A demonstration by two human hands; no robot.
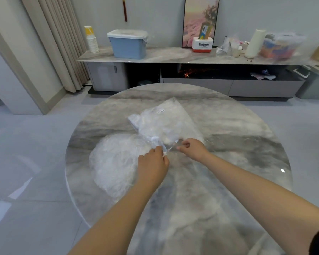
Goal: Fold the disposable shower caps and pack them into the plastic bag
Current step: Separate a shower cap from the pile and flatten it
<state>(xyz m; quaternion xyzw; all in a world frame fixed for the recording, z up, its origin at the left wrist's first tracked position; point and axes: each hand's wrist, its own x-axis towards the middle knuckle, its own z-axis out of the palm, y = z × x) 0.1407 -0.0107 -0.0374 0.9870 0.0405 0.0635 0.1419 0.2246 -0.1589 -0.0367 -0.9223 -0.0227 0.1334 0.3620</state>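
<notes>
A clear plastic bag point(164, 122) stuffed with white folded shower caps lies in the middle of the round marble table point(238, 162), a small label near its far end. Its open near edge is held between both hands. My left hand point(152, 167) pinches the bag's near left corner. My right hand point(191, 148) pinches the same edge a little to the right. A loose, spread-out transparent shower cap point(114, 162) lies on the table to the left, partly under my left hand.
Beyond the table runs a long low marble cabinet point(173, 56) with a blue lidded bin point(127, 44), stacked paper cups point(91, 40), a Panasonic box point(203, 45) and several bags. Grey tiled floor surrounds the table; curtains hang at the left.
</notes>
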